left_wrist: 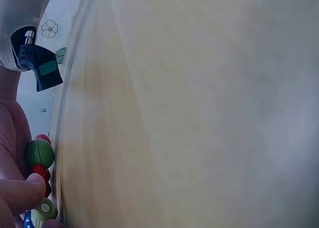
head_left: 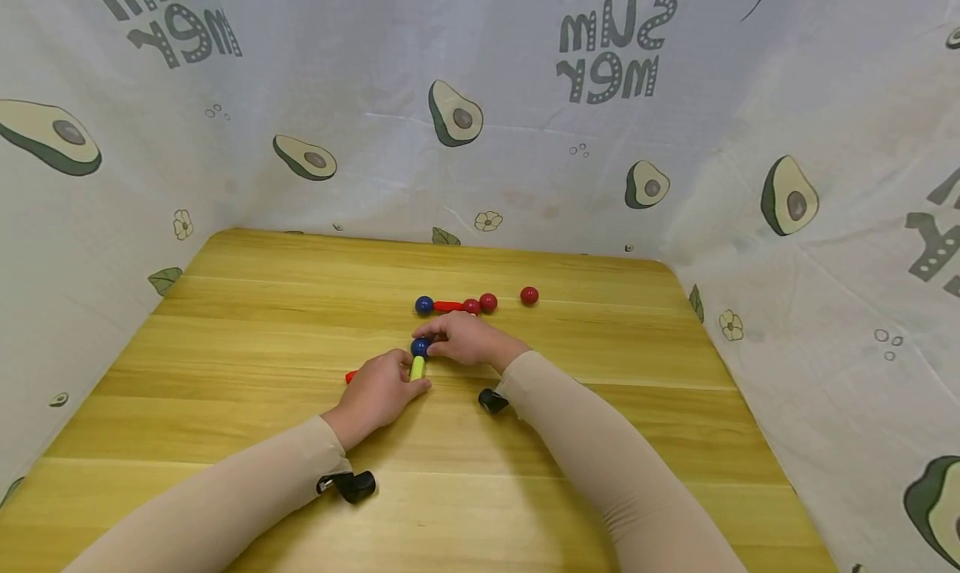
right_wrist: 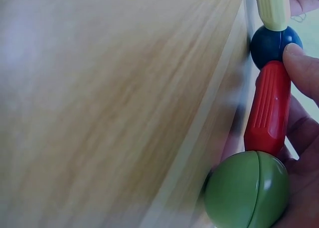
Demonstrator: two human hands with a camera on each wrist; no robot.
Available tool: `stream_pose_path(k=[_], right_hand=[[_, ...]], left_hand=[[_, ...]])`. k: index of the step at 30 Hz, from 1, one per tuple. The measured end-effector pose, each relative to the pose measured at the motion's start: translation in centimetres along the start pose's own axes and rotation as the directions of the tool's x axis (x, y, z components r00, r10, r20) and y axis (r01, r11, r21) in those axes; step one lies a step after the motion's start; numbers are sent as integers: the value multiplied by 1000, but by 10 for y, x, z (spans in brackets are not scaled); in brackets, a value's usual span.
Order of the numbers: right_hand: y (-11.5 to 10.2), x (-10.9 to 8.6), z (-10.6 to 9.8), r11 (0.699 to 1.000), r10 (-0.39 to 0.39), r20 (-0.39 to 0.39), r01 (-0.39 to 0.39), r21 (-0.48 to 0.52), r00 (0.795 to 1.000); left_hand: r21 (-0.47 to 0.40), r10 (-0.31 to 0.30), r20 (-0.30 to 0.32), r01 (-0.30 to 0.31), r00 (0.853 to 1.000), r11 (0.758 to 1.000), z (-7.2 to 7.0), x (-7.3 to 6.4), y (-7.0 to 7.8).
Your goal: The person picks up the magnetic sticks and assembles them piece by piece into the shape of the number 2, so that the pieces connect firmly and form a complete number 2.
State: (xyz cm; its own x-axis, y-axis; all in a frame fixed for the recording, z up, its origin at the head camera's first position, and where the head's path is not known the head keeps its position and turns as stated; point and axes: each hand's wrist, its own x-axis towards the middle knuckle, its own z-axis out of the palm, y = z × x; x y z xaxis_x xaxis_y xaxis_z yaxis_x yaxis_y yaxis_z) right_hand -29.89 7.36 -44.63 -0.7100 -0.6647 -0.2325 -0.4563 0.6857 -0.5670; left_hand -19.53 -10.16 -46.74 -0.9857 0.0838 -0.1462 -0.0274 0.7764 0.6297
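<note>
My left hand [head_left: 378, 389] pinches a yellow-green ribbed rod [head_left: 417, 369] between thumb and fingers, low over the table. At the rod's far end sits a blue ball [head_left: 420, 347], which my right hand [head_left: 468, 339] pinches with its thumb and fingers. In the right wrist view the pale rod [right_wrist: 273, 9], the blue ball [right_wrist: 266, 46], a red ribbed rod [right_wrist: 269, 111] and a green ball [right_wrist: 244, 190] follow one another in a joined line. Another green ball [left_wrist: 40, 153] and a red rod [left_wrist: 39, 171] show beside my left thumb in the left wrist view.
Behind my hands lie a blue ball [head_left: 424, 305], a red rod [head_left: 448, 306] and two red balls [head_left: 488, 303] in a row. A single red ball [head_left: 529, 295] is apart to the right. A printed cloth [head_left: 375, 189] surrounds the wooden table [head_left: 255, 306].
</note>
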Motion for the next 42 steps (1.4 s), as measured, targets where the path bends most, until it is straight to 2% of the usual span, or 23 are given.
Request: stream_pose_path(k=[5,10,15,23,31,37,42], right_hand=[[4,-2,0,1000,-4,-41,5,22,999],[9,-13,-8,1000,0,-93,3,29,996],[17,-29,-19,999,35,-139,-34,11,990],[37,-53,-29,994,107,-175,-102,38,979],[49,-63,-24,992,120,-144,-114,48,982],[52,-64,-18,987,127,-112,-115,112,986],[55,-62,-13,989,124,-105,-113,99,987]], left_hand=[[1,1,-7,-1,1000,1000,0,-1,0],[-5,-1,-7,1,1000,1000,0,-2,0],[0,-7,-3,7,1000,1000,1,-2,0],[-2,-14,1,14,1000,1000,1,-1,0],[5,-2,-6,3,1000,1000,1,-1,-1],[1,-6,-4,6,1000,1000,0,-1,-1],[2,-13,3,13,1000,1000,-1,-2,1]])
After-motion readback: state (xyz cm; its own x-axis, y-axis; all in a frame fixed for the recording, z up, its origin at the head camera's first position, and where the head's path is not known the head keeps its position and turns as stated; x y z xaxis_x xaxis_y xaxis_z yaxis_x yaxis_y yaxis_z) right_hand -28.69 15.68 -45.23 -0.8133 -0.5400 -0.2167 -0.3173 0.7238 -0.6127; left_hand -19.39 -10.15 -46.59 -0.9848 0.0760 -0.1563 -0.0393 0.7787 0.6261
